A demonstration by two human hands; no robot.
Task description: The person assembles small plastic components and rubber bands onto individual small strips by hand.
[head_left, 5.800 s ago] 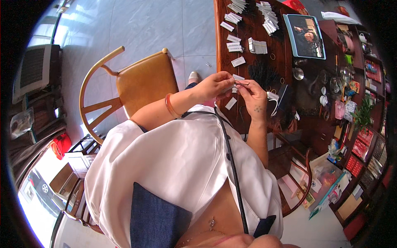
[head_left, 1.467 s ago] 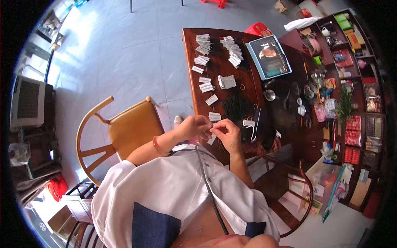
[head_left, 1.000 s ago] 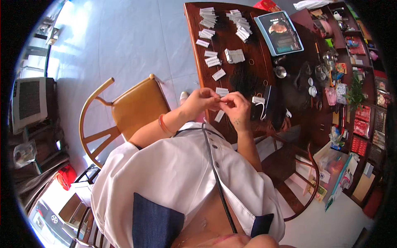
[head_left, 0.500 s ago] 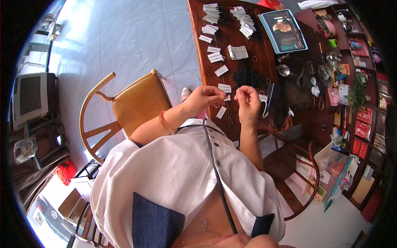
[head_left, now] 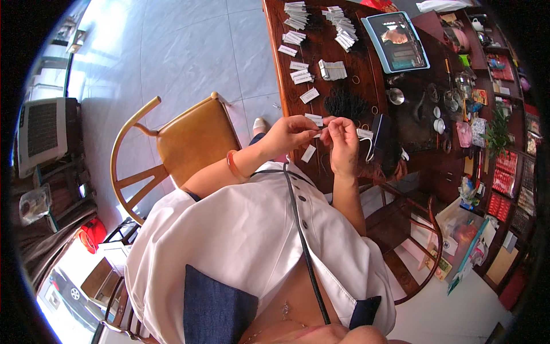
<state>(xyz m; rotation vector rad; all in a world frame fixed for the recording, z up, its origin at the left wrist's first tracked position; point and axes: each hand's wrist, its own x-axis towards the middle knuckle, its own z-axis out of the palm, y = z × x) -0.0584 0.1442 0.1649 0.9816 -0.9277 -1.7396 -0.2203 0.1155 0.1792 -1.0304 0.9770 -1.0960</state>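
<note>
The left hand [head_left: 289, 133] and the right hand [head_left: 342, 140] meet over the near edge of the dark brown wooden counter [head_left: 366, 74]. Between them is a small white paper tag [head_left: 314, 120]. The left hand's grip is pinched shut on the tag, and the right hand's fingertips are closed on its other end, where a thin thread may be, but it is too small to tell. Just beyond the hands, a bunch of black threads [head_left: 345, 105] lies on the counter. More small white paper tags [head_left: 332, 69] lie farther off in little piles. A tablet with a blue frame [head_left: 395, 41] sits well apart from the hands. An orange bracelet [head_left: 232, 166] is on the left wrist. A wooden chair with a tan seat [head_left: 192, 143] stands to the left.
</note>
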